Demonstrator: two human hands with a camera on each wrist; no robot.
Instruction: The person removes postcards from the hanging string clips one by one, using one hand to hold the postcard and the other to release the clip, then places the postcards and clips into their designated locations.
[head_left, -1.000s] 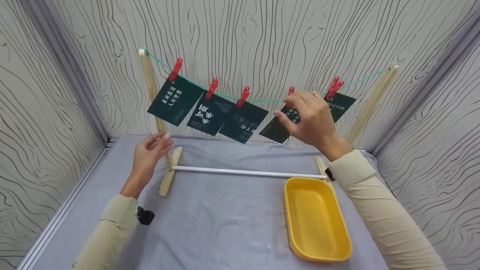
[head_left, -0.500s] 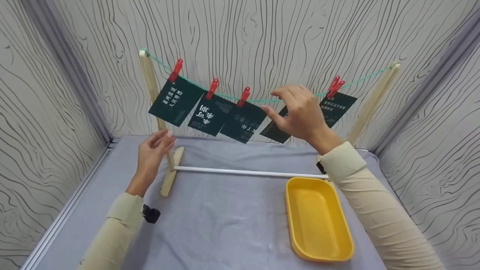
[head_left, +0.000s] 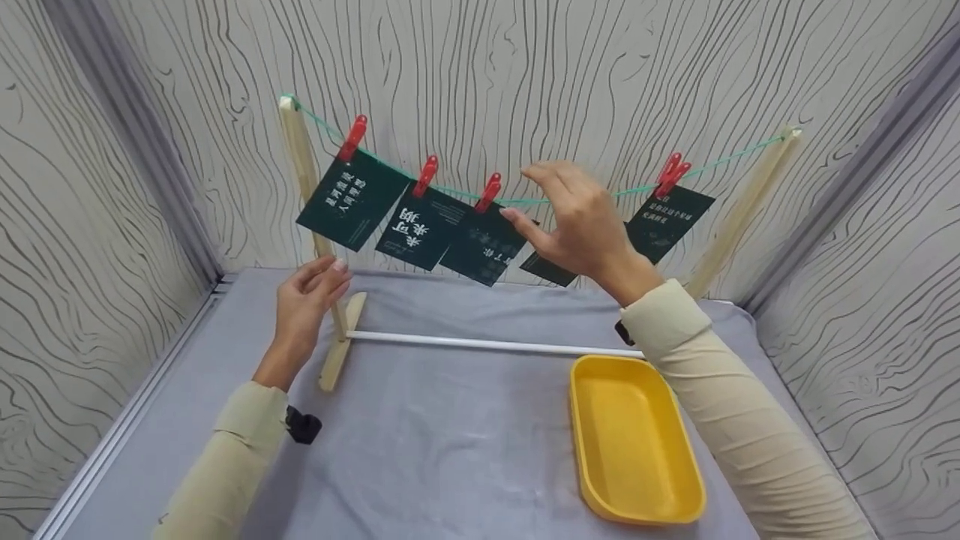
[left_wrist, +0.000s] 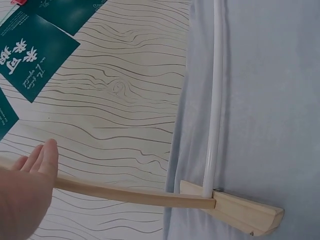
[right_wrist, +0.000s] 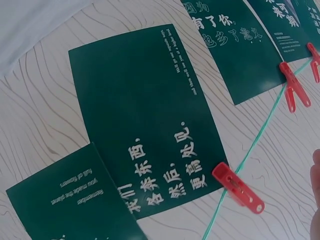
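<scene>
A green string (head_left: 626,192) sags between two wooden posts, and several dark green cards with white Chinese lettering hang from it by red clothespins. My right hand (head_left: 581,221) is raised at the string with thumb and fingers apart, nothing between them, beside the third card (head_left: 484,244) and its clothespin (head_left: 489,193). It hides most of the fourth card in the head view; the right wrist view shows that card (right_wrist: 145,110) held by its clothespin (right_wrist: 237,187). My left hand (head_left: 304,300), fingers loosely bent and holding nothing, is right at the left post (left_wrist: 135,194).
A yellow plastic tray (head_left: 576,442) stands at the right on the grey cloth (head_left: 450,450). A white rod (head_left: 487,345) joins the wooden feet of the stand, with the left foot (head_left: 343,349) showing. Behind rises a wood-grain patterned wall (head_left: 525,82).
My right hand has moved left along the string, from the fourth card's clothespin toward the third. The fifth card shows more fully now. My left hand has barely shifted.
</scene>
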